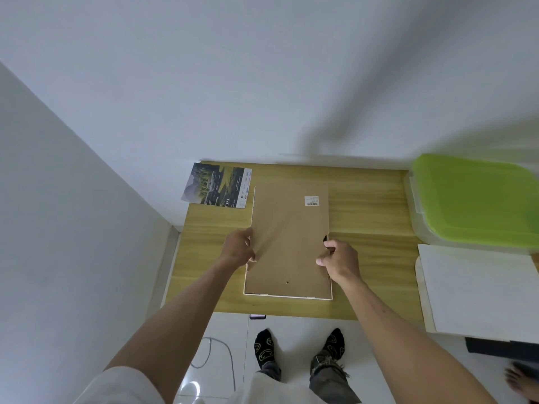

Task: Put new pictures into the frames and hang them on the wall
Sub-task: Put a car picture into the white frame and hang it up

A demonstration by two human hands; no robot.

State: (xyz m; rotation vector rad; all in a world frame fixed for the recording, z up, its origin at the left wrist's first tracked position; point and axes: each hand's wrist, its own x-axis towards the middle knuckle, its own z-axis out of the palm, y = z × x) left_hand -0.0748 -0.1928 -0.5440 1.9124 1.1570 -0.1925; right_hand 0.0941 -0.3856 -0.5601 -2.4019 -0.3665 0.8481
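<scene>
A person stood at a wooden counter (370, 258) set against a white wall, working on a picture frame (288, 295) that lay face down near the counter's front edge. A clear storage box with a green lid (475, 199) sat to the right of the frame, at the counter's far right corner, and two pale boards (478, 290) lay just in front of that box, also right of the frame. A printed picture of a car in a mountain landscape (217, 185) rested just beyond the frame's far left corner, overhanging the counter's edge.

The brown backing board (288, 234) covered the frame from end to end, with a small white barcode label near its far right corner and a small hole near its front edge. Only a thin white rim of the frame showed along the front and left sides.

The left hand (239, 250) gripped the backing board's left edge, fingers curled under it. The right hand (339, 260) pinched the board's right edge at a small notch, fingers curled and clamped on it.

The step appeared to be lifting the backing out. It would go best with both edges raised evenly, so the board did not bend or catch on the retaining tabs.
</scene>
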